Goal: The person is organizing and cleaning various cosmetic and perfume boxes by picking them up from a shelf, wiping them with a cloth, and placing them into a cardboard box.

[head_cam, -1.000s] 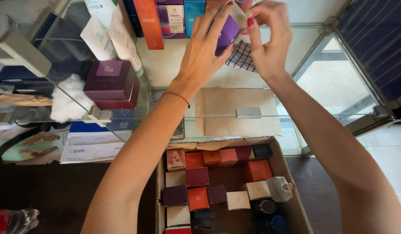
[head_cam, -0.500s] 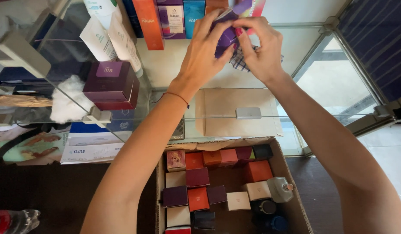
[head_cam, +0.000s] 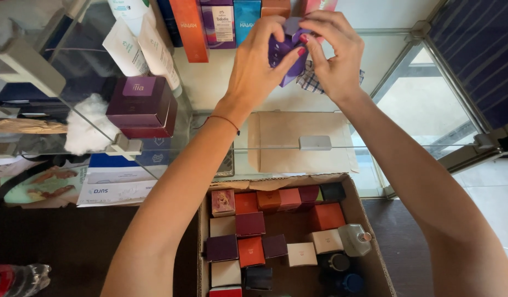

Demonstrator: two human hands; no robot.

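Both hands are up over the glass shelf here, pinching the same small purple box (head_cam: 284, 55). The left hand (head_cam: 259, 66) wraps it from the side with the thumb across the front, and the right hand (head_cam: 331, 55) has its fingertips on the top edge, right by what looks like a lighter flap. So both are closed on the box, and it's held in the air just above the shelf, not resting on anything.

What I'd worry about: it's a fingertip grip on a little carton, so if either hand lets go while fiddling with that flap, the box probably drops onto the glass shelf (head_cam: 331, 146) or goes past its edge into the cardboard box (head_cam: 369, 220) below, which is packed with small red, maroon and cream cartons plus a glass bottle (head_cam: 355, 239).

The row of tall boxes (head_cam: 221, 25) stands just behind the knuckles, so a bump backwards could likely tip a few over. There's a checked cloth (head_cam: 311, 82) right under the right hand too, which could get dragged. The squat maroon box (head_cam: 141, 107) off to the left sits well clear, no real risk there.
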